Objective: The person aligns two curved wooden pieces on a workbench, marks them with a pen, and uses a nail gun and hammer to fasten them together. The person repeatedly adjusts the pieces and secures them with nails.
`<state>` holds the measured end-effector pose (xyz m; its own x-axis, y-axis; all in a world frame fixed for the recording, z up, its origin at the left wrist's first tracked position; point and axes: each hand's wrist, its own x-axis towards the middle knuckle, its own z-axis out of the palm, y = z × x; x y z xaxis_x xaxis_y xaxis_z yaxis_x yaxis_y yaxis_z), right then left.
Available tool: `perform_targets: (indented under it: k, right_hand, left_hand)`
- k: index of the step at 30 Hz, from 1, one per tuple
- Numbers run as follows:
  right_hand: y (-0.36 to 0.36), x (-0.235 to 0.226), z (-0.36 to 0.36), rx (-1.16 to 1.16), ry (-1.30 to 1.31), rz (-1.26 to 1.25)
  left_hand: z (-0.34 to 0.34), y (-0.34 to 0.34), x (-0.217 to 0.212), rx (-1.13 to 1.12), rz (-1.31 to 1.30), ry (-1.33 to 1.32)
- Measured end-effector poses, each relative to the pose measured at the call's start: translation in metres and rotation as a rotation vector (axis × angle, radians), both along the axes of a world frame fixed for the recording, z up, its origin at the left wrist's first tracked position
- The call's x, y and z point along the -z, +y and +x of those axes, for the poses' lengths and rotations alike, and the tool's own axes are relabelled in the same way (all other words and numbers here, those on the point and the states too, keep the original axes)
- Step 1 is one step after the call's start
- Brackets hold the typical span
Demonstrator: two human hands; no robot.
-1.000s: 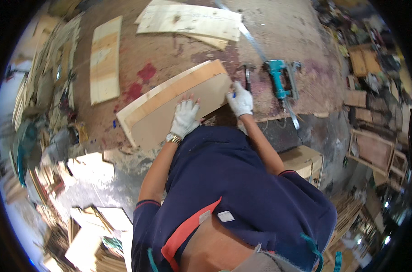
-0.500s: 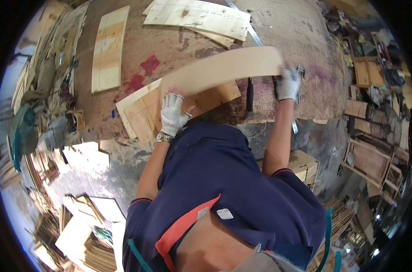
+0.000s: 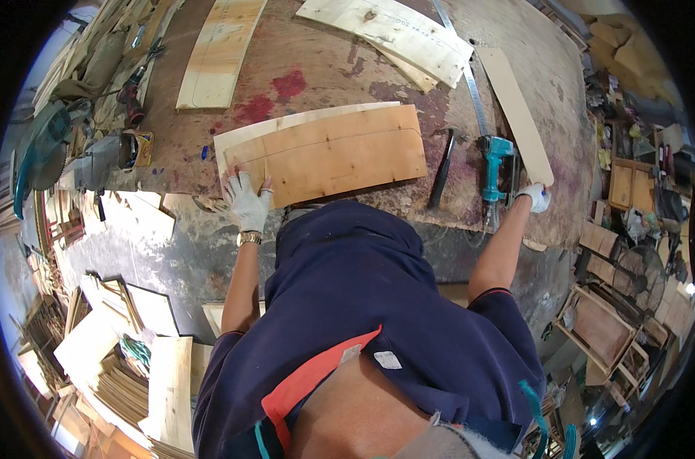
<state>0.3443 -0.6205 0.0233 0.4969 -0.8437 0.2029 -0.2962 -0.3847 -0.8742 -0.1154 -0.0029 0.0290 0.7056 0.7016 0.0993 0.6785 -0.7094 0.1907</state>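
My left hand (image 3: 248, 200), in a white glove, rests flat on the near left corner of a stack of curved plywood boards (image 3: 340, 153) on the stained workbench (image 3: 317, 69). My right hand (image 3: 534, 196), also gloved, grips the near end of a long narrow plywood strip (image 3: 516, 115) at the bench's right side, next to a teal power tool (image 3: 494, 164). A dark flat bar (image 3: 442, 168) lies between the boards and the tool.
More cut plywood pieces (image 3: 393, 34) and one long panel (image 3: 221, 53) lie at the far side of the bench, beside a metal ruler (image 3: 468, 84). Tools clutter the left edge (image 3: 95, 153). Wood stacks (image 3: 133, 359) stand on the floor left; frames and crates (image 3: 608, 321) right.
My right hand has carried the narrow plywood strip from above the stack over to the right side of the bench. My left hand stays on the stacked boards.
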Motion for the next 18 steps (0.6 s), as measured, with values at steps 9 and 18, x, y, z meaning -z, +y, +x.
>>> perform_targets:
  k: [9,18]
  right_hand:
    - [0.198,-0.032,-0.075,-0.995,-0.258,-0.183]
    - [0.379,-0.031,-0.212,-1.607,0.315,0.552]
  left_hand:
    - [0.016,-0.011,-0.024,-0.177,-0.103,0.007]
    - [0.048,-0.015,-0.023,-0.133,0.005,0.003]
